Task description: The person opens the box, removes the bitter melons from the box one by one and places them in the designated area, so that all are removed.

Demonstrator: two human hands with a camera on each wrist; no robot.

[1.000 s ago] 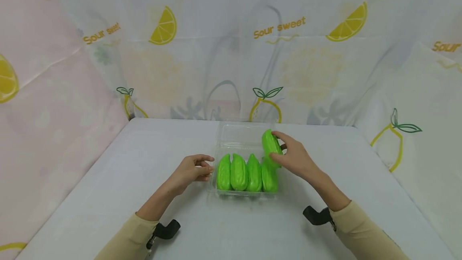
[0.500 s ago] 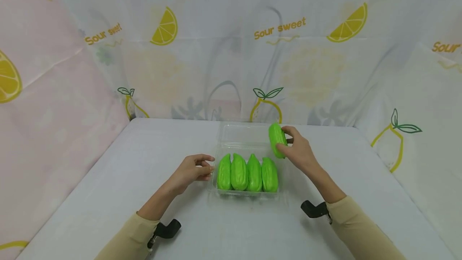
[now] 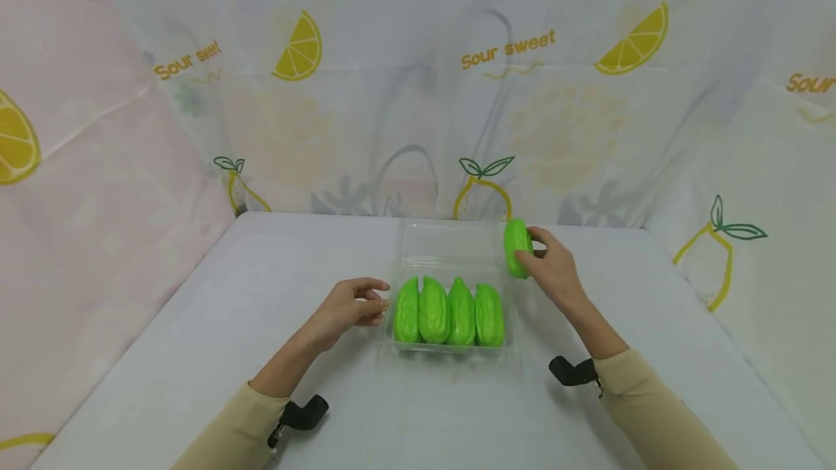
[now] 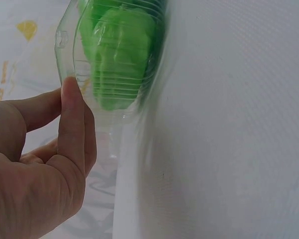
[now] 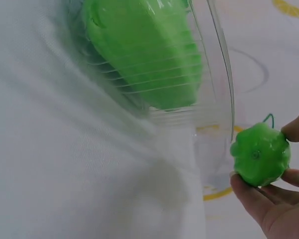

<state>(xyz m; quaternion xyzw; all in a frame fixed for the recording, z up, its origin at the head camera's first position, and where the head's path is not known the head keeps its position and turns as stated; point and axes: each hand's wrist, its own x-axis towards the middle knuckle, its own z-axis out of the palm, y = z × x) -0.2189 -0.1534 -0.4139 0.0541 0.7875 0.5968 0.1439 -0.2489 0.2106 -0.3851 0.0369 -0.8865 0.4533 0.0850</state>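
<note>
My right hand (image 3: 553,267) pinches a glossy, ribbed green bitter melon (image 3: 517,248) between thumb and fingers. It is raised beyond the far right corner of a clear plastic box (image 3: 451,349), and in the right wrist view the melon (image 5: 261,155) shows its rounded end. Several similar bitter melons (image 3: 434,310) lie side by side in the box, pointed ends mostly toward the back. At the box's left side, my left hand (image 3: 346,312) pinches the rim with thumb and fingertips. The left wrist view shows this grip of the left hand (image 4: 54,144) close up.
The box's clear hinged lid (image 3: 447,241) lies open toward the back of the white-covered table (image 3: 261,267). Lemon-printed cloth (image 3: 392,114) hangs behind and at both sides. Black wrist mounts (image 3: 303,413) stick out from both sleeves.
My right hand has carried the bitter melon rightward and slightly back, from over the box's right end to beyond its far right corner. The left hand and box stay in place.
</note>
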